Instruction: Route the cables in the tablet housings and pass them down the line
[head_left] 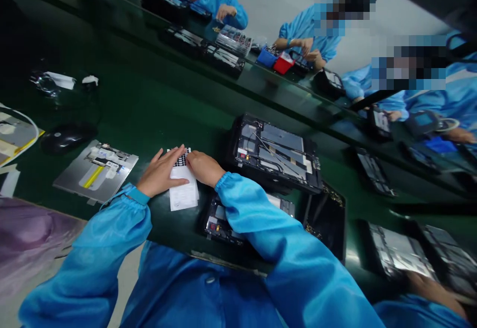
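Observation:
A white sheet with rows of small black stickers (pixel 181 161) lies on top of white paper slips (pixel 183 191) on the green bench. My left hand (pixel 161 171) rests flat over the left side of this sheet, its fingers stretched and thumb out across the paper. At the sheet's upper right edge is my right hand (pixel 204 167), with fingers curled closed and pressed together. Whatever its fingertips pinch is hidden. Right of that hand sits a stack of black device housings (pixel 276 151) with silver parts and wires. Another opened device (pixel 223 221) is partly covered by my right sleeve.
Left of my hands lies a flat metal panel (pixel 99 171) with a yellow strip, near a black mouse (pixel 67 136). A black tray (pixel 328 218) stands at the right. Across the bench, several co-workers in blue handle devices beside blue (pixel 267 57) and red bins (pixel 283 63).

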